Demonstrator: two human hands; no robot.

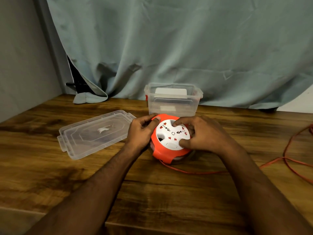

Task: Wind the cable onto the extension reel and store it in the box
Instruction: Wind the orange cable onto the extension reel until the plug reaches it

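**Both hands on the reel at the desk**

Hands first, as I see them from my remote station: my left hand grips the orange rim of the extension reel, thumb laid across the top edge and fingers curled round its far side, while my right hand presses curled fingertips into the white socket face, thumb low near the front and forefinger at the upper recess.

Behind everything hangs a grey-green curtain, its hem bunched on the wooden desk. On that desk, left of the reel, a clear lid lies flat. Just beyond the reel stands the open clear box, with something white inside that I cannot identify. The reel sits near the middle of the desk, just in front of the box, slightly tilted toward me. From its lower edge the orange cable trails right across the desk in loose loops, unwound.
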